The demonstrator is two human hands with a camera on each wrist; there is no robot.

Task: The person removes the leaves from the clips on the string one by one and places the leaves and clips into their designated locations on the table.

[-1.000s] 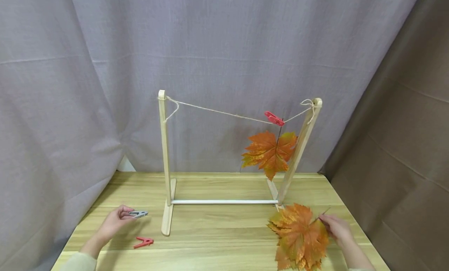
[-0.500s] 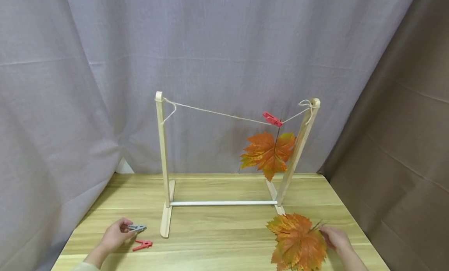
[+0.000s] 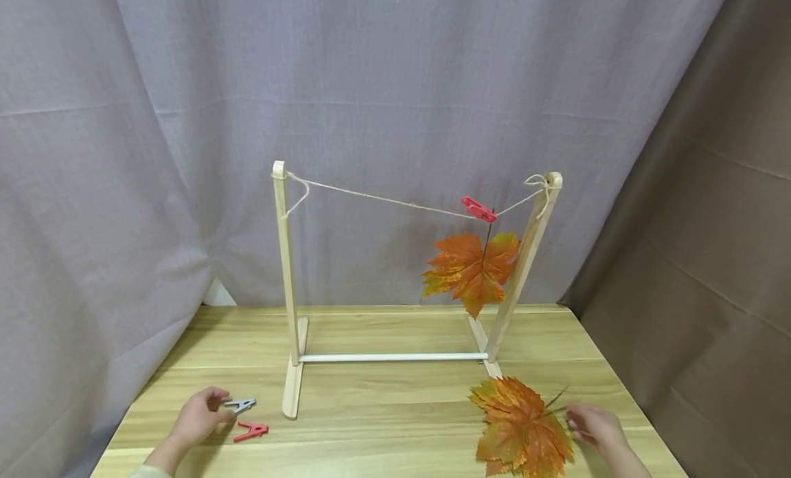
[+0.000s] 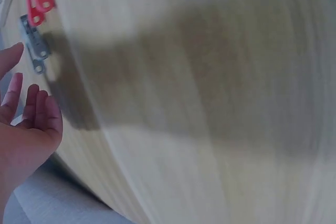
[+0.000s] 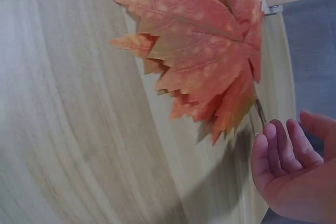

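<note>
In the head view, my left hand (image 3: 199,417) is at a grey clothespin (image 3: 243,404) on the table. The left wrist view shows thumb and fingers spread apart, with the grey clothespin (image 4: 34,44) lying just beyond the fingertips. A red clothespin (image 3: 251,431) lies beside it. At the front right is a stack of orange maple leaves (image 3: 525,430), stems pointing right. Beside those stems is my right hand (image 3: 596,428). In the right wrist view its fingers are loosely bent, thumb apart, with the fingertips right at the stem's end (image 5: 261,113).
A wooden stand (image 3: 288,279) with two posts and a white crossbar (image 3: 395,358) rises in mid-table. Along its sagging string (image 3: 383,198), a red clothespin (image 3: 478,209) holds a single maple leaf (image 3: 472,272) near the right post (image 3: 525,265). Grey curtain (image 3: 371,86) hangs behind.
My left hand has come down toward the front and let go of the grey clothespin beside the red one. My right hand has lowered the leaf stack onto the table and released the stems.
</note>
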